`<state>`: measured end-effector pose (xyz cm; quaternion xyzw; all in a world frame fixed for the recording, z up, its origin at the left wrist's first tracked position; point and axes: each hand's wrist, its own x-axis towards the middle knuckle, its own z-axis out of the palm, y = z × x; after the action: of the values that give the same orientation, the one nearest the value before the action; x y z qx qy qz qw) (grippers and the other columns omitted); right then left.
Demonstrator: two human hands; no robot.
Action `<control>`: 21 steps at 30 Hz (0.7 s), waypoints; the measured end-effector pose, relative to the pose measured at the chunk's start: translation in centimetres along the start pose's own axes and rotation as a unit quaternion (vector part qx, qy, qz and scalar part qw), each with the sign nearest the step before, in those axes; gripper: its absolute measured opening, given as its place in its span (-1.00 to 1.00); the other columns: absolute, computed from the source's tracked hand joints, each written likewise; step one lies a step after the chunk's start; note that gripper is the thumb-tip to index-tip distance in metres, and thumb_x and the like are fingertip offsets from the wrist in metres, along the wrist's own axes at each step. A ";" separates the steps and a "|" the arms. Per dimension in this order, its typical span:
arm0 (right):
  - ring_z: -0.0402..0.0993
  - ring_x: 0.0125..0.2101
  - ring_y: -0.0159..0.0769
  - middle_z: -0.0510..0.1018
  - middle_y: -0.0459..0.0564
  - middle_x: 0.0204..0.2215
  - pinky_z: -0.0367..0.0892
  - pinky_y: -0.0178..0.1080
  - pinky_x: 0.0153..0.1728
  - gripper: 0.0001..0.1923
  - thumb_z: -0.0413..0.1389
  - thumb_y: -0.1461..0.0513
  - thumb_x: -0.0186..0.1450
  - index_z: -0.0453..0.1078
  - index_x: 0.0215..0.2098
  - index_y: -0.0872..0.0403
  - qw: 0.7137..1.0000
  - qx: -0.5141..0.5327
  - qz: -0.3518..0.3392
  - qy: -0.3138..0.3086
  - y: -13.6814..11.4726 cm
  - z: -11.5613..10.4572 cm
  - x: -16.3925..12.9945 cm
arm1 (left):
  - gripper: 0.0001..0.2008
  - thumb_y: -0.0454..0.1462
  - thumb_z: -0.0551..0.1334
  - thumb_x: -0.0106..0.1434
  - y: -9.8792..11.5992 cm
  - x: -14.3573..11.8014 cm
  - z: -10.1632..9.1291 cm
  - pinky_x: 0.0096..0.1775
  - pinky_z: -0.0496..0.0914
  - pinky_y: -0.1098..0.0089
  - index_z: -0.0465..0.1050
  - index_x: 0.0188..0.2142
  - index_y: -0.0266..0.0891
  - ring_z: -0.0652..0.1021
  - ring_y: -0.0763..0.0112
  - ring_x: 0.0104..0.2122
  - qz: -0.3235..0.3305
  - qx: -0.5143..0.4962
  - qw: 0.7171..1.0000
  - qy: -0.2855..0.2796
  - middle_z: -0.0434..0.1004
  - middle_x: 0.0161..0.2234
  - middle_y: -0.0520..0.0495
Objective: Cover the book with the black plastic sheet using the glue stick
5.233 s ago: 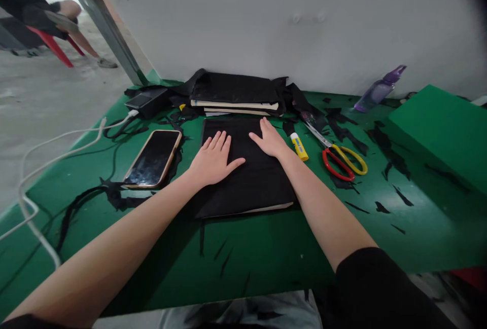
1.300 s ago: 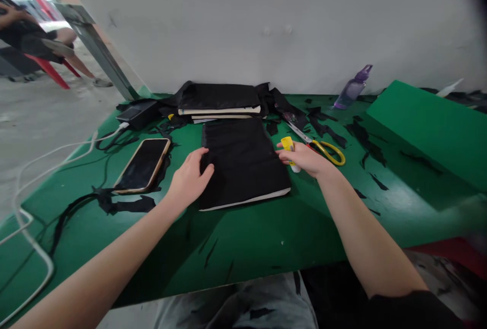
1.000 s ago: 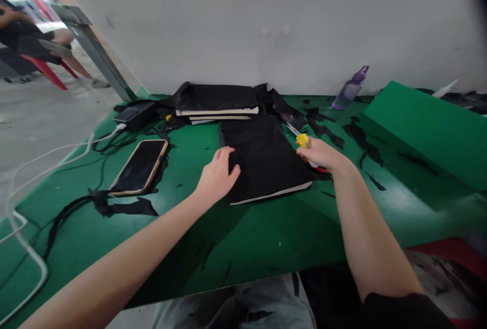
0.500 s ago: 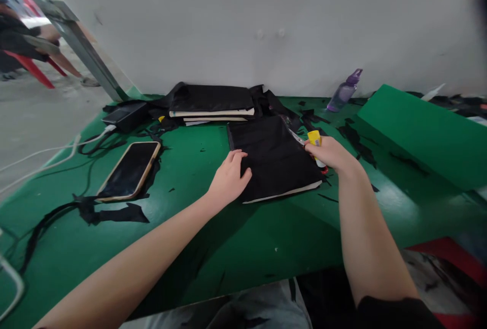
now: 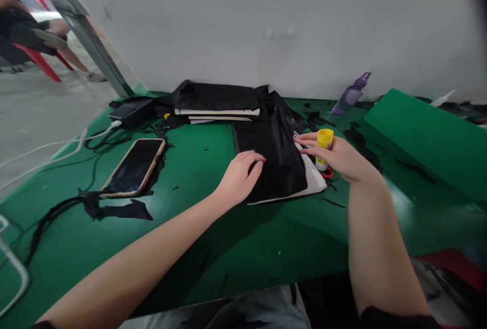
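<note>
Notebook, wrapped in black cloth, lies just right of the frame's centre on the green table, its cover partly lifted so that a white page shows at its right edge. The left hand rests with fingers curled on the cloth cover near its lower left corner, pressing it down rather than grasping. The right hand is closed around a glue stick with a yellow cap, held upright just right of the open page; the cap appears on, though I cannot tell for certain. Red scissor handles peek out beneath that hand. A phone lies left of centre among black cloth scraps, a stack of covered books sits behind, and a purple bottle stands in the upper right by the wall. The risk, as I judge it, is the loose cover flopping shut or shifting under light pressure, so glue could smear on the cloth face or the page could crease.
</note>
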<state>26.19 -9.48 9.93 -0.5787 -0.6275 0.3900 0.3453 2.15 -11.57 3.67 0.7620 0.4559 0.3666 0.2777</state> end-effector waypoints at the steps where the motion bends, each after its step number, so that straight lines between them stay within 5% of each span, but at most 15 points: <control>1: 0.44 -0.04 -0.14 0.48 0.00 0.01 0.31 -0.14 -0.02 -0.64 0.14 0.27 0.14 0.46 -0.08 -0.01 0.999 0.013 -0.016 -0.043 -0.5 0.4 -0.3 | -0.70 -0.18 -0.04 0.36 0.2 0.1 -0.1 0.08 0.28 0.19 0.41 -0.12 -0.20 0.42 0.31 0.02 -0.021 -0.050 0.999 -0.007 0.49 -0.09 -0.07; 5: 0.35 0.07 -0.14 0.51 -0.09 -0.01 0.19 -0.04 0.12 -0.57 0.10 0.36 0.14 0.45 -0.04 -0.09 0.989 -0.041 -0.082 -0.112 -1.8 2.3 -1.1 | -0.58 -0.04 -0.07 0.34 0.5 0.6 -0.6 -0.17 0.39 0.32 0.43 -0.26 -0.27 0.51 0.38 -0.31 -0.121 -0.214 0.969 -0.020 0.52 -0.31 -0.09; 12: 0.32 0.11 -0.16 0.46 -0.04 0.05 0.21 -0.02 0.13 -0.53 0.05 0.35 0.19 0.35 0.07 -0.04 0.961 -0.024 -0.178 -0.211 -1.8 4.0 -1.3 | -0.73 -0.11 0.21 0.16 -0.7 0.5 -1.5 -0.44 0.23 0.45 0.31 -0.50 -0.27 0.35 0.53 -0.53 -0.202 -0.224 0.953 0.006 0.32 -0.57 0.07; 17: 0.51 -0.12 -0.19 0.57 -0.01 -0.15 0.38 -0.02 -0.03 -0.68 0.01 0.33 0.24 0.36 -0.05 0.02 0.965 0.084 -0.221 -0.117 -1.0 4.0 -0.9 | -0.76 -0.14 0.24 0.12 -1.2 -1.2 -3.6 -0.30 0.33 0.40 0.39 -0.38 -0.31 0.44 0.46 -0.40 -0.229 -0.276 0.933 0.038 0.44 -0.43 -0.02; 21: 0.55 -0.24 -0.17 0.58 -0.03 -0.19 0.44 -0.05 -0.17 -0.70 0.02 0.33 0.19 0.42 -0.14 0.00 0.975 -0.087 -0.202 -0.040 -0.2 4.3 -0.2 | -0.73 -0.12 0.28 0.08 -2.2 -4.2 -6.7 -0.28 0.37 0.41 0.40 -0.36 -0.30 0.46 0.45 -0.38 -0.276 -0.289 0.912 0.092 0.45 -0.40 -0.01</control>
<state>22.33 -10.11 8.16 -0.4518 -0.7763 0.2790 0.3396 -5.67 -13.79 4.60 0.4552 0.5456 0.4596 0.5328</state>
